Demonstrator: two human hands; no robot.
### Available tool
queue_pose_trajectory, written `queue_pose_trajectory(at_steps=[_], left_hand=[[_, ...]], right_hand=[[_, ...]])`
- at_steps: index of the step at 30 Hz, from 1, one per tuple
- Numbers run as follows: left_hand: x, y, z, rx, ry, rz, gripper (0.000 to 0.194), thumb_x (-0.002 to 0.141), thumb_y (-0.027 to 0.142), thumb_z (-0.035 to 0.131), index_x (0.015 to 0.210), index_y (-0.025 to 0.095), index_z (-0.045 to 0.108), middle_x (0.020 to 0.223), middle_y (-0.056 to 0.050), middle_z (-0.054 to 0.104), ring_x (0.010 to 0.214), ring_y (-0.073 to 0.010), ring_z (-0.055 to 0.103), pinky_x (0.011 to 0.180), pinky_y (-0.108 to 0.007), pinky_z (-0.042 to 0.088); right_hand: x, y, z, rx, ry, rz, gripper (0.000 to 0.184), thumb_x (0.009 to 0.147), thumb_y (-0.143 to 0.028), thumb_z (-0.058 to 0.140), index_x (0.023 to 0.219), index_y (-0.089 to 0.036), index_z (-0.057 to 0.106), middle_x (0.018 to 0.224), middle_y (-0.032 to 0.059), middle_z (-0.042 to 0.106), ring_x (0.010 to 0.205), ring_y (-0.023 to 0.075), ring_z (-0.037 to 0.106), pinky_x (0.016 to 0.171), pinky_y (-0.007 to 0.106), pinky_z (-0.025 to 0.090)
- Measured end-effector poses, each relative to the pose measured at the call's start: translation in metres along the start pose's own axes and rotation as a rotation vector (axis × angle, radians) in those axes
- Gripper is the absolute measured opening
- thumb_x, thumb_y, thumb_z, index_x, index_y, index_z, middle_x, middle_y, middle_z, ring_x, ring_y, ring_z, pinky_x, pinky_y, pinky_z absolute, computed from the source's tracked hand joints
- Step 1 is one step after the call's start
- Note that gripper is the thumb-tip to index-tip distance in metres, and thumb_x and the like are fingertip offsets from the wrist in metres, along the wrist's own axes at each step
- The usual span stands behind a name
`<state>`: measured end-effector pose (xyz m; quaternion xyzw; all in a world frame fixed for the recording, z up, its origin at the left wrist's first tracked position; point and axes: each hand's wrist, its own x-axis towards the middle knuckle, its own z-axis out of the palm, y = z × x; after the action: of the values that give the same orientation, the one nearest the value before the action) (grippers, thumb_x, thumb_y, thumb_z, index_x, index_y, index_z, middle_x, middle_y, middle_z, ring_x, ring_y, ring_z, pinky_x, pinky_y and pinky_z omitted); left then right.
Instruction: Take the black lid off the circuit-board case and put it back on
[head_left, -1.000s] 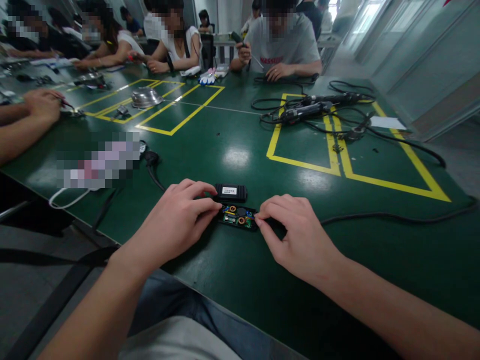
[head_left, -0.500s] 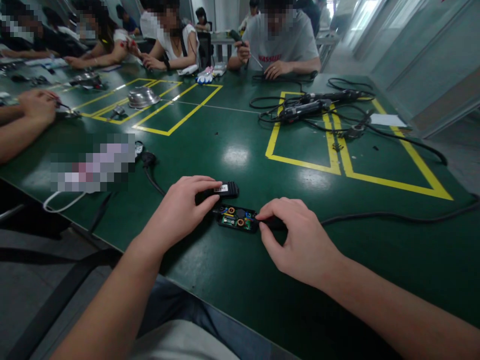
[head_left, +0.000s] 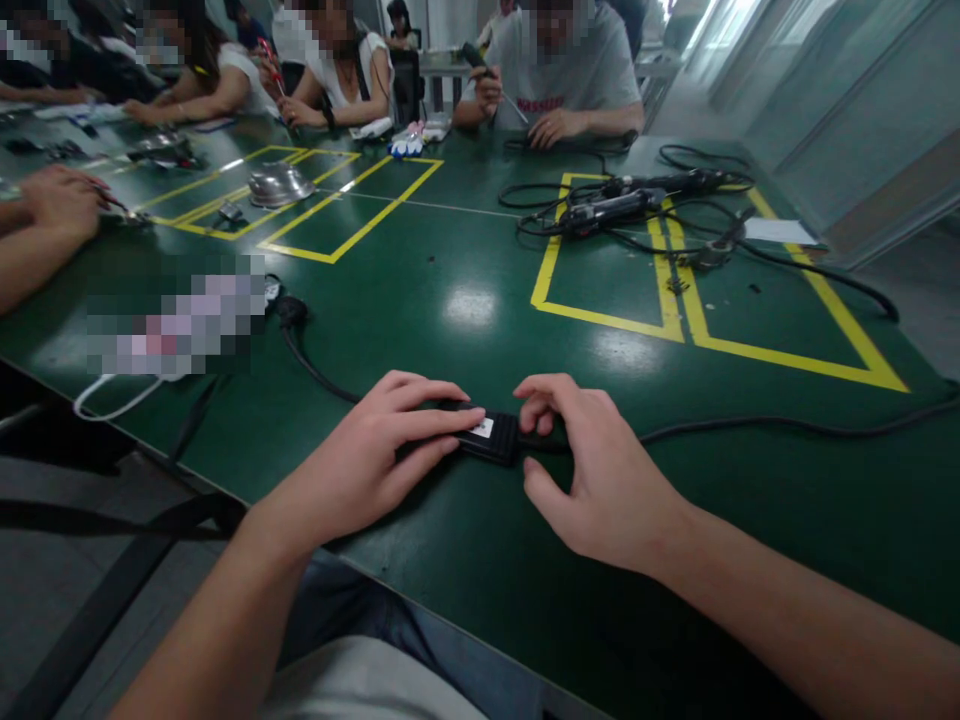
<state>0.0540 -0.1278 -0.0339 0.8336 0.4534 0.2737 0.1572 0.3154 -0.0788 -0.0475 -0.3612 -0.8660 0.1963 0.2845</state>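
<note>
A black ribbed cover with a white label lies over the small open case, so the circuit board inside is hidden. My left hand grips the cover's left part between thumb and fingers, with fingertips on the label. Beyond the cover's right end, my right hand is open, thumb and fingers apart around the black cable sleeve without a visible grip on it. From there a black cable runs right across the green table. Another cable leads from behind my left hand to a black plug.
A blurred pinkish item with a white cord lies at left. Black electric screwdrivers and tangled cords lie at back right. A metal bowl stands further left. Across the table a person holds a screwdriver; another person's hands are at left.
My left hand has picked up the cover from behind the open case and laid it over the circuit board. My right hand's fingers have opened away from the case's right end.
</note>
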Motion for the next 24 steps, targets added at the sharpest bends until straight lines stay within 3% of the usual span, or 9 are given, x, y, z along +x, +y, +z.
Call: queue_pose_trajectory(at_steps=[9, 17, 21, 24], left_hand=[[0.0, -0.004, 0.004, 0.074, 0.021, 0.018, 0.034, 0.114, 0.027, 0.058, 0.142, 0.029, 0.077, 0.139, -0.01, 0.074, 0.126, -0.0256, 0.066, 0.111, -0.045, 0.057], [0.0, -0.004, 0.005, 0.045, 0.022, -0.024, 0.033, 0.114, 0.028, 0.059, 0.14, 0.031, 0.077, 0.139, -0.01, 0.074, 0.125, -0.0255, 0.068, 0.111, -0.044, 0.056], [-0.001, -0.001, 0.006, -0.023, 0.082, -0.087, 0.028, 0.111, 0.028, 0.063, 0.135, 0.027, 0.076, 0.132, -0.008, 0.078, 0.12, -0.0244, 0.069, 0.107, -0.04, 0.058], [-0.003, -0.002, 0.004, -0.022, 0.236, -0.24, 0.024, 0.107, 0.03, 0.065, 0.128, 0.025, 0.075, 0.127, -0.007, 0.08, 0.108, -0.0243, 0.07, 0.097, -0.039, 0.06]], right_hand=[[0.002, -0.002, 0.003, 0.002, -0.022, -0.015, 0.027, 0.089, -0.022, 0.069, 0.115, -0.021, 0.066, 0.098, 0.0065, 0.073, 0.089, 0.0273, 0.069, 0.086, 0.045, 0.047], [0.001, 0.002, 0.01, -0.001, 0.01, 0.001, 0.019, 0.093, -0.023, 0.074, 0.111, -0.023, 0.067, 0.094, 0.0034, 0.073, 0.088, 0.0256, 0.07, 0.086, 0.043, 0.047], [0.0, 0.002, 0.009, 0.031, 0.015, 0.033, 0.037, 0.091, -0.025, 0.072, 0.125, -0.024, 0.058, 0.1, 0.004, 0.073, 0.089, 0.0256, 0.07, 0.089, 0.046, 0.048], [0.0, 0.001, 0.007, 0.048, 0.033, 0.046, 0.045, 0.089, -0.026, 0.07, 0.129, -0.024, 0.05, 0.102, 0.0049, 0.073, 0.088, 0.0252, 0.069, 0.088, 0.045, 0.049]])
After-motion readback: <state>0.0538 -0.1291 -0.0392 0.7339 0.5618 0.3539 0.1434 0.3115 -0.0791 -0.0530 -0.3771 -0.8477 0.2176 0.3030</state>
